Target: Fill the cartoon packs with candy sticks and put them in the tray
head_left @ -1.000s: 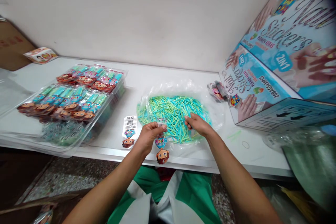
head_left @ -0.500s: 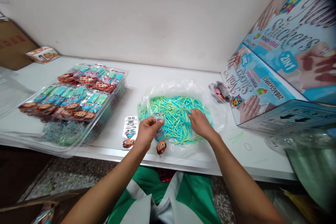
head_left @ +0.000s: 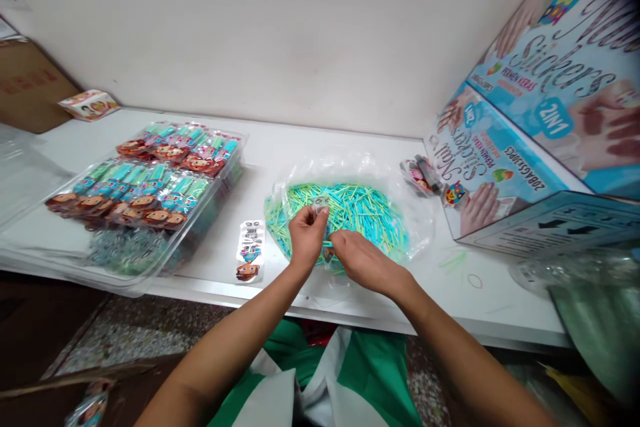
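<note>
Two light-blue cardboard boxes [head_left: 505, 167] at the right, partly cut off, read "Nail Stickers" and "2IN1". The left hand [head_left: 306, 235] pinches the top of a small clear cartoon-printed packet [head_left: 321, 213]; the right hand [head_left: 361, 260] closes at its lower end, largely hiding it, above the heap of green and blue sticks [head_left: 360, 210] on the white counter [head_left: 280, 147]. Print on the packet is illegible.
</note>
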`<act>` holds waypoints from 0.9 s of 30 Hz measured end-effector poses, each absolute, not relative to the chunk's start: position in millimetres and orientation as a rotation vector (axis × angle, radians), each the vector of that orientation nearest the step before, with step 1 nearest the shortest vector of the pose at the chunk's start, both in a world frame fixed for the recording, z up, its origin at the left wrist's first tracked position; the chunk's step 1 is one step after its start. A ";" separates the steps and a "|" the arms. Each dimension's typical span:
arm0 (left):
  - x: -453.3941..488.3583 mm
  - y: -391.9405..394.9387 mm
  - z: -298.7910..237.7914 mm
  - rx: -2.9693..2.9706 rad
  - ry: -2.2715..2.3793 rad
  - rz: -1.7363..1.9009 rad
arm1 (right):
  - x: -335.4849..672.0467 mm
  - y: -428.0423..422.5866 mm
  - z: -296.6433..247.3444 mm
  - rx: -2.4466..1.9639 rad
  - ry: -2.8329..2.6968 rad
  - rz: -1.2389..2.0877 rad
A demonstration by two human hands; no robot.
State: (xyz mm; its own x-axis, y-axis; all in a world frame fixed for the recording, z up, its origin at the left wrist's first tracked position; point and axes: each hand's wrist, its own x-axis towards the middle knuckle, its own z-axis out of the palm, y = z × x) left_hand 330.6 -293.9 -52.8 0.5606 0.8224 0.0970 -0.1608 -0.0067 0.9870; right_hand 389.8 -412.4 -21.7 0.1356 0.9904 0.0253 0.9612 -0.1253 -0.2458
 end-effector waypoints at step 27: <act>312.9 -283.9 -55.6 1.349 0.577 0.582 | 407.2 -421.5 -6.4 -2.174 -1.500 0.438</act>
State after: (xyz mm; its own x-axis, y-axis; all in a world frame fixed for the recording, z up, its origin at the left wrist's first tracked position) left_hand 312.9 -283.9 -55.6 0.7281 0.6838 -0.0482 -0.0540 0.1274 0.9904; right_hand 407.2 -421.5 -6.4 0.3547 0.9350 -0.0012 0.7885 -0.2999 -0.5370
